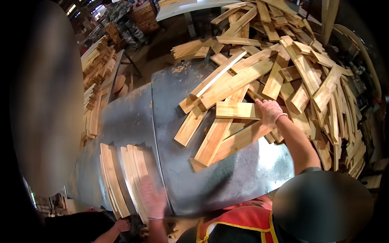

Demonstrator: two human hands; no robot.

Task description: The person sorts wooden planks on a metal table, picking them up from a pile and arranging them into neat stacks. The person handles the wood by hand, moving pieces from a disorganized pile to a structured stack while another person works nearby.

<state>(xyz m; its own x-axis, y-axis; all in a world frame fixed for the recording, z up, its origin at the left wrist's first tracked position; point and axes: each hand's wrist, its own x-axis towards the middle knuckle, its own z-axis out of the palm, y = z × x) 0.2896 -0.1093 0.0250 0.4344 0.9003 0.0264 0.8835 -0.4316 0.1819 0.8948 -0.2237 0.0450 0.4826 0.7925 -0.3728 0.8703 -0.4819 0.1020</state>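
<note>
My right hand (270,111), in a white knit glove, reaches out over the grey metal table (170,93) and grips the right end of a short pale wooden plank (235,110). That plank lies crosswise on top of a big loose heap of planks (283,69). My left hand (152,198), also gloved and blurred by motion, hovers with spread fingers over the near end of a row of thin slats (133,170) standing on edge at the table's front left. It holds nothing.
A co-worker's hand (121,224) on a dark sleeve touches the slat row from the lower left. More stacked wood (95,65) lines the left side. Another person (121,16) stands far back. Long planks (214,137) jut off the heap toward me.
</note>
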